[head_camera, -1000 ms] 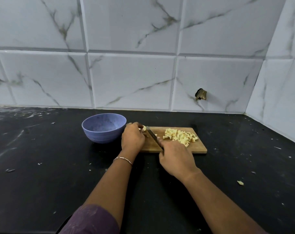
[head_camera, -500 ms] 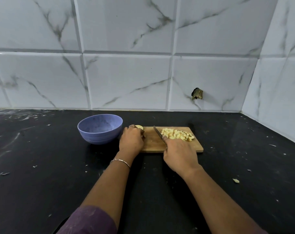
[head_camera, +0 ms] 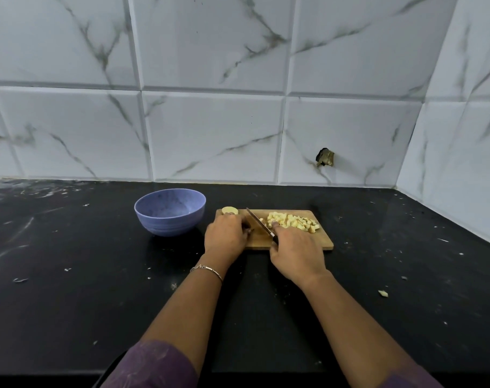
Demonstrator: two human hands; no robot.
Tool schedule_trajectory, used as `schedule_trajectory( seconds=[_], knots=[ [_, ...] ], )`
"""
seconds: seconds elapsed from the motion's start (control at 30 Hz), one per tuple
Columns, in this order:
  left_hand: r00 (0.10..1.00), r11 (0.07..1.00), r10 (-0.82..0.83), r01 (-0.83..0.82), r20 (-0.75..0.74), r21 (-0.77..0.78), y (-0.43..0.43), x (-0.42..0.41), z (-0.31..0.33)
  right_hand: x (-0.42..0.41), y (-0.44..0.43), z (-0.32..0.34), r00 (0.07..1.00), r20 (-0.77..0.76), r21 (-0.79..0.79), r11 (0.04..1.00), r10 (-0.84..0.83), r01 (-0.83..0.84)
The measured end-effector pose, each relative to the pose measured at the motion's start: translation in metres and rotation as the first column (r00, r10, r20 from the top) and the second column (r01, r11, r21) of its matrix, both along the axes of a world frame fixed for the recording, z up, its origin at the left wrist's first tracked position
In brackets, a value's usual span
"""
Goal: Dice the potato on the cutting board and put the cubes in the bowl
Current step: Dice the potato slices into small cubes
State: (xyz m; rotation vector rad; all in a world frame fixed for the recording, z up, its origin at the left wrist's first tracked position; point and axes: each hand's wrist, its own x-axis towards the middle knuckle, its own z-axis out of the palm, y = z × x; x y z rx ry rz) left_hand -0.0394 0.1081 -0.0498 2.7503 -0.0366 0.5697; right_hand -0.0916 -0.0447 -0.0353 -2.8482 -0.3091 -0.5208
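Behind left hand (head_camera: pixel 225 238), potato end (head_camera: pixel 230 210) half hidden, right hand (head_camera: pixel 297 253) grips knife (head_camera: pixel 259 224)

Colours and patterns at the worktop.
We note a speckled lavender-blue bowl (head_camera: pixel 169 217), a tan wooden cutting board (head_camera: pixel 321 242), pale yellow potato cubes (head_camera: pixel 293 221), a grey knife (head_camera: pixel 257 222), a black countertop (head_camera: pixel 70 289) flecked with white, white wall tiles (head_camera: pixel 210 135) with grey veining, and a mottled purple sleeve (head_camera: pixel 151 368).

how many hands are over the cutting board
2. The left hand sits at the left end of the cutting board by the potato piece; the right hand grips the knife near the cubes.
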Motion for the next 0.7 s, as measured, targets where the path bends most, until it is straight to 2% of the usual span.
schedule_trajectory(
  seconds=[0.17,0.33,0.7],
  knots=[
    [0.993,0.999,-0.008,0.003,-0.117,-0.046,-0.002,-0.012,0.007,-0.009,0.0,-0.003,1.0,0.013,0.029,1.0,0.004,-0.005],
    [0.98,1.0,0.014,-0.013,-0.196,0.007,-0.008,-0.021,0.013,-0.02,-0.001,-0.004,0.999,-0.037,0.184,0.983,0.032,-0.025],
    [0.989,0.957,0.138,-0.148,-0.058,-0.248,-0.014,-0.02,-0.003,-0.034,-0.003,-0.013,0.996,0.06,0.208,0.975,0.068,-0.08]
  ],
)
